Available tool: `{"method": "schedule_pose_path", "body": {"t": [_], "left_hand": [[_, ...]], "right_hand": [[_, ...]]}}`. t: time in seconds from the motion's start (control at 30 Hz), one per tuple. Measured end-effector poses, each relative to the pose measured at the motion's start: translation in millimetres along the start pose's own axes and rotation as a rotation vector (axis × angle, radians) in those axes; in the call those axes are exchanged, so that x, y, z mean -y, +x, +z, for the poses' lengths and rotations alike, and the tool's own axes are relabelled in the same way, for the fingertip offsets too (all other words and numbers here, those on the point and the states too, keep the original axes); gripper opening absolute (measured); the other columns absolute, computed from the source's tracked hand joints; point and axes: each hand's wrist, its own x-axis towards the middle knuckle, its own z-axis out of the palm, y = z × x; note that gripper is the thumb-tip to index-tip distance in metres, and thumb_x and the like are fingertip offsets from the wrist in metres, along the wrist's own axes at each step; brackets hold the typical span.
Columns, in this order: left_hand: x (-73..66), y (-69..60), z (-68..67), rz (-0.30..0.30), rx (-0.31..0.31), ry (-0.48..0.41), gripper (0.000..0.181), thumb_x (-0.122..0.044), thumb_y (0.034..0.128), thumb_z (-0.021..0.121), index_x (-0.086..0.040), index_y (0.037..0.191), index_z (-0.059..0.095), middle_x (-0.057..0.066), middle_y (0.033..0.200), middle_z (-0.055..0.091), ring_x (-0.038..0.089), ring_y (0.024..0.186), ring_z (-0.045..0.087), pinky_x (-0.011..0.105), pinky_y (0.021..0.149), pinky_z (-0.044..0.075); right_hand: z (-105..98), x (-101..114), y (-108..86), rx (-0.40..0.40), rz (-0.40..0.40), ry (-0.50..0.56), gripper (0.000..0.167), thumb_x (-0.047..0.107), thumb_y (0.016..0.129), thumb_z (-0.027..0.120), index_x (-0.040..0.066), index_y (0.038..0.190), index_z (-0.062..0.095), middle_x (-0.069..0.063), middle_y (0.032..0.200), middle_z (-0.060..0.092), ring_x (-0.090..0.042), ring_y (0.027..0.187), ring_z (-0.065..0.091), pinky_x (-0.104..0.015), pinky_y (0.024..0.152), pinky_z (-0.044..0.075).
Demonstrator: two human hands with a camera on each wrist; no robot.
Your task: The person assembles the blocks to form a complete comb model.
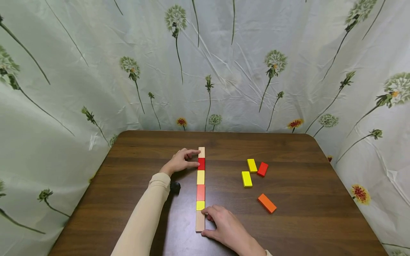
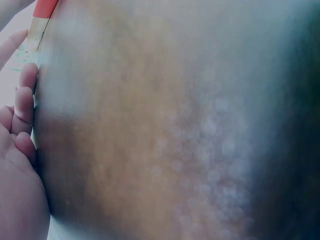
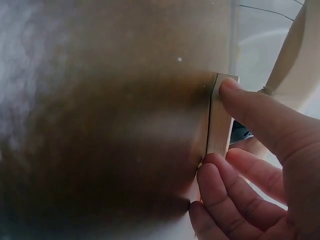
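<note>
A straight row of blocks runs away from me in the head view. From far to near it has a pale striped wooden block (image 1: 201, 150), a red block (image 1: 201, 164), a cream block (image 1: 200, 177), a salmon block (image 1: 200, 192), a yellow block (image 1: 200, 205) and a plain wooden block (image 1: 200, 223). My left hand (image 1: 180, 161) touches the far end from the left, index finger at the striped block and thumb at the red one. At the near end, my right hand (image 1: 226, 227) pinches the plain wooden block (image 3: 218, 122) lengthwise between thumb and fingers.
Right of the row lie two loose yellow blocks (image 1: 247, 179), a red block (image 1: 262, 169) and an orange block (image 1: 267, 203). A small black object (image 1: 175, 187) is beside the left sleeve. The brown table (image 1: 307, 170) meets a flowered curtain (image 1: 224, 64) behind.
</note>
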Motion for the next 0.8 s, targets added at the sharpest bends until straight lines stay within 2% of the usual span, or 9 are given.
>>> {"method": "schedule_pose_path", "body": {"t": [0.33, 0.5, 0.6, 0.8], "left_hand": [[-0.2, 0.2, -0.2, -0.003, 0.004, -0.004, 0.060, -0.038, 0.0934, 0.085, -0.031, 0.149, 0.065, 0.008, 0.117, 0.059, 0.025, 0.108, 0.050, 0.041, 0.090, 0.042], [0.4, 1.2, -2.0, -0.003, 0.008, 0.004, 0.060, -0.040, 0.0932, 0.085, -0.031, 0.150, 0.065, 0.008, 0.118, 0.059, 0.025, 0.109, 0.051, 0.041, 0.091, 0.042], [0.4, 1.3, -2.4, 0.001, 0.012, 0.004, 0.060, -0.039, 0.0937, 0.084, -0.031, 0.150, 0.065, 0.007, 0.117, 0.058, 0.024, 0.108, 0.050, 0.041, 0.090, 0.041], [0.8, 0.7, -0.9, 0.002, 0.016, -0.003, 0.059, -0.038, 0.0948, 0.084, -0.029, 0.150, 0.065, 0.007, 0.117, 0.058, 0.023, 0.107, 0.050, 0.042, 0.091, 0.041]], "right_hand": [[-9, -6, -2.5, -0.003, -0.033, 0.031, 0.047, 0.038, 0.085, 0.093, 0.014, 0.122, 0.076, 0.010, 0.098, 0.069, 0.002, 0.085, 0.056, -0.023, 0.078, 0.055], [-23, -21, -1.7, -0.036, -0.040, 0.025, 0.041, 0.031, 0.089, 0.090, 0.011, 0.122, 0.076, 0.005, 0.103, 0.073, -0.002, 0.088, 0.062, -0.025, 0.080, 0.058], [-33, -32, 0.5, -0.096, -0.051, 0.021, 0.039, 0.025, 0.089, 0.090, 0.008, 0.121, 0.076, 0.002, 0.102, 0.073, -0.006, 0.089, 0.065, -0.026, 0.080, 0.059], [-60, -58, 8.1, -0.208, -0.002, -0.026, 0.038, 0.021, 0.088, 0.090, 0.007, 0.120, 0.076, 0.000, 0.098, 0.073, -0.012, 0.089, 0.067, -0.028, 0.080, 0.060]]}}
